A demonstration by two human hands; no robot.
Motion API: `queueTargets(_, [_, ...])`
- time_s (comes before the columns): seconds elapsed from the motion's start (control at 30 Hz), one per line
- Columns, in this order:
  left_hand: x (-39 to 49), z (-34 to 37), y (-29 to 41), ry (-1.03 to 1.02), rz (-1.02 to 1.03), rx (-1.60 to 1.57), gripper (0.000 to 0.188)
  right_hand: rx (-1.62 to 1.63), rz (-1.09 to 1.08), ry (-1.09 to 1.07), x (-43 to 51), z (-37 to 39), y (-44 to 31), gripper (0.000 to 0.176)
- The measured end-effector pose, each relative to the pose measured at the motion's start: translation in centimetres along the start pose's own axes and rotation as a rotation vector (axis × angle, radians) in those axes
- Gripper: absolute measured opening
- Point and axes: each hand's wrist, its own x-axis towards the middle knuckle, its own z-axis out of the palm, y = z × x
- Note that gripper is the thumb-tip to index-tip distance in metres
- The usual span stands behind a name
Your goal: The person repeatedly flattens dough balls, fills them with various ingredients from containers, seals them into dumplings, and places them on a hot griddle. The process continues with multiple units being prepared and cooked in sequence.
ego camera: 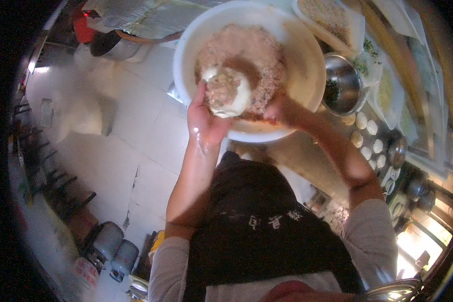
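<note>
A large white basin (309, 49) holds pinkish minced meat (264, 49). Above its near left part, my left hand (207, 120) holds up a flattened piece of white dough (241, 98) with a mound of meat filling (222, 88) on it. My right hand (281, 109) reaches into the near right side of the meat; its fingers are partly hidden and blurred, so whether they grip anything is unclear.
Right of the basin stand a steel bowl (343, 85) with chopped greens, a plastic tub (334, 22) and several pale dough rounds (377, 146). A metal pot (117, 47) is at the upper left. Grey gas cylinders (107, 238) stand at the lower left.
</note>
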Motion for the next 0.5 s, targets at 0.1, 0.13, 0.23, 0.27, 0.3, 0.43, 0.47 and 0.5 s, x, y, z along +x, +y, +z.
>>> queueTargets(0.1, [-1.4, 0.7, -0.4, 0.085, 0.03, 0.028, 0.044, -0.015, 0.132, -0.238, -1.7, -2.5, -3.6, 0.014])
queueTargets(0.13, [-1.4, 0.4, -0.4, 0.068, 0.033, 0.037, 0.045, 0.023, 0.073, -0.205, -1.8, -3.6, -4.0, 0.015])
queueTargets(0.23, [-1.7, -0.2, -0.5, 0.04, 0.043, 0.016, 0.045, 0.369, -0.067, -0.071, -2.2, -8.0, -6.6, 0.018])
queueTargets(0.27, [-1.8, -0.2, -0.7, 0.033, 0.047, 0.005, 0.046, 0.571, 0.055, 0.156, -1.8, -7.9, -7.8, 0.019])
queueTargets(0.3, [-1.6, 0.1, -1.0, -0.012, 0.026, -0.009, 0.046, 0.771, 0.19, 0.394, -1.5, -7.4, -9.7, 0.019])
queueTargets(0.43, [-1.1, 1.5, -3.4, -0.118, -0.037, -0.09, 0.047, 0.293, 0.186, 0.947, 1.2, -4.6, -11.5, 0.014])
queueTargets(0.47, [-0.8, 1.7, -3.8, -0.114, -0.055, -0.109, 0.047, 0.09, 0.117, 1.035, 1.4, -4.2, -11.4, 0.012])
queueTargets(0.5, [-0.6, 1.8, -4.1, -0.107, -0.072, -0.125, 0.048, 0.109, 0.143, 1.125, 0.9, -4.5, -11.8, 0.013])
